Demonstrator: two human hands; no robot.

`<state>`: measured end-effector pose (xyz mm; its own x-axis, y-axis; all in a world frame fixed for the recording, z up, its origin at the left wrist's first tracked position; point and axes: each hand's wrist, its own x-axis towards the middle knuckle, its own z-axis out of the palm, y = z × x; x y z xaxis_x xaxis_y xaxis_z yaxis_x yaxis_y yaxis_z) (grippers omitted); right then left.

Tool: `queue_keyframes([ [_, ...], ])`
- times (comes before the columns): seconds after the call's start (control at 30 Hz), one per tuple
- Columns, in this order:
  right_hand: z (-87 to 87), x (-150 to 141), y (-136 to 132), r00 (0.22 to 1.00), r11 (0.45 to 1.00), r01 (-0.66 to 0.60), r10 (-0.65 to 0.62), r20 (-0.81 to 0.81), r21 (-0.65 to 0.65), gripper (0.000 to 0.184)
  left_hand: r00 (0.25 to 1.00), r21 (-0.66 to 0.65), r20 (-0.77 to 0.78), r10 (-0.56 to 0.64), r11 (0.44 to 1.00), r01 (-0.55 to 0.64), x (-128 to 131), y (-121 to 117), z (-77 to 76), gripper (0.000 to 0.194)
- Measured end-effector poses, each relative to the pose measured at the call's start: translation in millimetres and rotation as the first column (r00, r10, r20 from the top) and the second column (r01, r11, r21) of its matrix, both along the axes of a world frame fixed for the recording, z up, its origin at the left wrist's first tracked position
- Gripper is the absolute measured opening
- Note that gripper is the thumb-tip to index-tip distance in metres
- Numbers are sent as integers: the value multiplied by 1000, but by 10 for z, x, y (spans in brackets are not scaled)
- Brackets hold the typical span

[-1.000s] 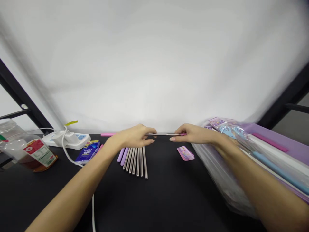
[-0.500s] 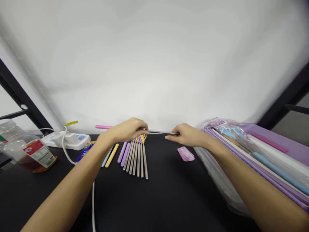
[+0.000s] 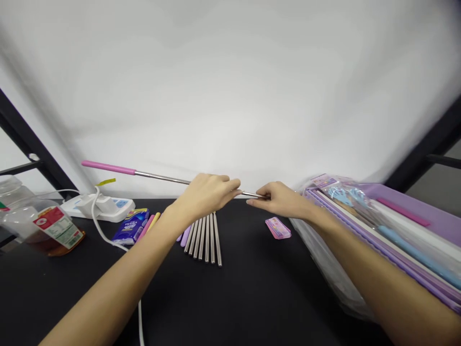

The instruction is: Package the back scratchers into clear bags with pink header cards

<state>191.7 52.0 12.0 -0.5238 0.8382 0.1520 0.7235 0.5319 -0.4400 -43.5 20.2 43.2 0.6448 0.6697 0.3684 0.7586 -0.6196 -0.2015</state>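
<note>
A long thin metal rod with a pink handle (image 3: 108, 167) hangs above the black table (image 3: 252, 288), stretched out leftward. My left hand (image 3: 207, 194) is closed round the rod's middle. My right hand (image 3: 279, 199) pinches its right tip. Below my left hand lies a row of several metal rods (image 3: 207, 238) with purple, pink and yellow handles, partly hidden by my wrist.
A small pink packet (image 3: 278, 228) lies right of the rods. A plastic bag of purple packaged sets (image 3: 378, 226) fills the right side. At left are a blue tissue pack (image 3: 131, 226), a white power strip (image 3: 97, 207) with a cable, and a plastic jar (image 3: 36, 223).
The rod between my hands has grown much longer: its pink handle has moved far out to the left and upward. My left hand shifted slightly right along it; my right hand stayed put.
</note>
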Motion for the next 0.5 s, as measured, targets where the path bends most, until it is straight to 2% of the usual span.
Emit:
queue_keyframes([
  [0.03,-10,9,6,1000,1000,-6,6,8,-10,48,1000,-12,5,-4,1000,4,-4,5,0,33],
  [0.1,-16,53,24,999,998,-27,28,28,-53,48,997,-121,64,-39,992,46,-82,37,18,27],
  [0.17,4,105,37,998,993,-56,60,31,-106,48,987,-256,143,-70,961,105,-200,82,50,21],
  [0.23,44,150,39,995,987,-96,99,19,-128,49,983,-332,167,-72,935,125,-302,121,81,17],
  [0.37,154,209,6,988,986,-137,143,56,-100,47,994,-327,103,-47,942,79,-373,144,96,12],
  [0.43,202,206,-31,988,997,-57,63,142,-43,47,997,-298,72,-34,953,54,-342,132,73,9],
  [0.5,234,170,-77,972,993,68,-88,217,101,49,1000,-230,29,-10,973,17,-272,112,35,15],
])
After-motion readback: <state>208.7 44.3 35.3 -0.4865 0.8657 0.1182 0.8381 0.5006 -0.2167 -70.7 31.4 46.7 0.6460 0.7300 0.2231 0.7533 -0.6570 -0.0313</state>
